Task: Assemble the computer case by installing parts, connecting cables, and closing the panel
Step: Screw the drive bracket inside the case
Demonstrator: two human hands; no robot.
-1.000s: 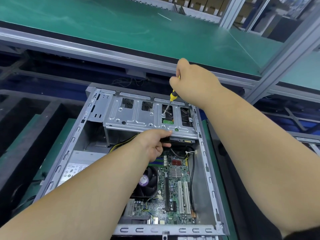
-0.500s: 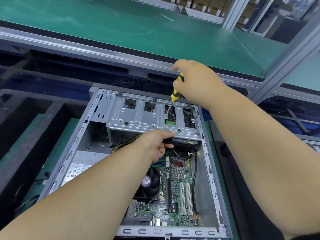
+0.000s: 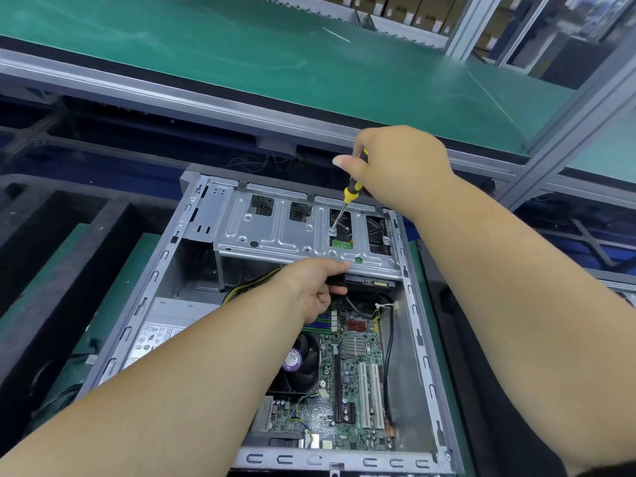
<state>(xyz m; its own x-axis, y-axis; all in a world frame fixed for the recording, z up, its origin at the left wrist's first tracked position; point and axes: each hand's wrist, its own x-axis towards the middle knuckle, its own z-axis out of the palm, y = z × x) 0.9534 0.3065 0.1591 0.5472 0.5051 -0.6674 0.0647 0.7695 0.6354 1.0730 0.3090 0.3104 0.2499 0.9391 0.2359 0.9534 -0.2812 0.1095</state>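
1. Here, my right hand (image 3: 395,166) is curled tight around the yellow and black screwdriver (image 3: 352,187).
2. The screwdriver leans down, and its tip sits on a little screw (image 3: 332,231) in a gap of the silver drive cage (image 3: 275,232).
3. My left hand (image 3: 309,287) reaches under the front edge of the cage, with my fingers curled around a dark drive (image 3: 368,282) there.
4. The open computer case (image 3: 418,339) lies flat in front of me on a black tray (image 3: 51,270).
5. Inside I can see the green motherboard (image 3: 354,390), a round black fan (image 3: 303,366) and the grey power supply (image 3: 161,325).
6. A green table (image 3: 241,53) is far behind the case.
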